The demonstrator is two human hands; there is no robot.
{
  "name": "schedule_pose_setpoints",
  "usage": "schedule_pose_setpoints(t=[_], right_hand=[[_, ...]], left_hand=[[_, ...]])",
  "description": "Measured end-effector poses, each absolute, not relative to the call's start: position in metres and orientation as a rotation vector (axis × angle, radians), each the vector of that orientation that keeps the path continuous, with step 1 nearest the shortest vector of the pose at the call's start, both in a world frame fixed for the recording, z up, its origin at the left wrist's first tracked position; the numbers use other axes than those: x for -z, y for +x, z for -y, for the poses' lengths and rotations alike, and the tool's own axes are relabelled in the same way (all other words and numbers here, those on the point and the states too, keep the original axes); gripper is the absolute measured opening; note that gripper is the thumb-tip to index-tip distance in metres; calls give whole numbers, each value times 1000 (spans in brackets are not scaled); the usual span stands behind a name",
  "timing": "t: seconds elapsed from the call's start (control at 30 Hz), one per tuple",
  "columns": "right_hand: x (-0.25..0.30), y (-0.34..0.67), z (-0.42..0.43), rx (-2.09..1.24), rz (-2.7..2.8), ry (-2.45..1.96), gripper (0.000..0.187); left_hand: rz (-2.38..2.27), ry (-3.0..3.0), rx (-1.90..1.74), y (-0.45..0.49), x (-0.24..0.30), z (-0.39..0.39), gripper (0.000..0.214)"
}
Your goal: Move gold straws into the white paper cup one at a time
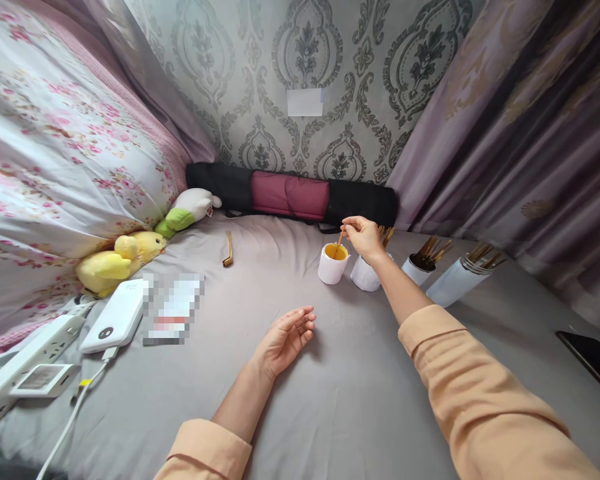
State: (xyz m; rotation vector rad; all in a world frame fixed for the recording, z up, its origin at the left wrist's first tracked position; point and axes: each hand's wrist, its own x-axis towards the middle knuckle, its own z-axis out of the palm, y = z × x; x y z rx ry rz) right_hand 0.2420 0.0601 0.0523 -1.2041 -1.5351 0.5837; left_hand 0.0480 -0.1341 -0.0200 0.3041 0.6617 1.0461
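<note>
My right hand (363, 237) pinches the top of a thin yellowish-brown stick (341, 237). The stick's lower part is inside a short white cup (332, 270) with a yellow inner wall. Beside that cup is a second white cup (364, 275) with several sticks, partly hidden behind my right hand and wrist. Farther right, a third white container (418, 269) and a longer white cylinder (457, 281) hold several thin brown sticks; both look tilted. Resting on the grey sheet, my left hand (286, 341) is open, its fingers loosely curved and holding nothing.
A small golden bent-ended object (227, 250) lies on the grey sheet (365, 400). At left are plush toys (123, 260), a white power bank (117, 317), a power strip (35, 363) and a cable. A black-and-maroon roll (290, 195) lies along the wall; a dark phone (593, 360) is at right.
</note>
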Motion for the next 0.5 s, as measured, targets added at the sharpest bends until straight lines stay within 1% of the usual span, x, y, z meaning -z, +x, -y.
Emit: schedule_pose_setpoints(t=[0.27,0.5], right_hand=[[-50,244,-62,-600,1552,-1213,29],[-52,243,-60,-568,1576,-1237,33]], left_hand=[[-669,302,-1044,48,19,134,23],[-658,306,-1045,48,20,134,22]])
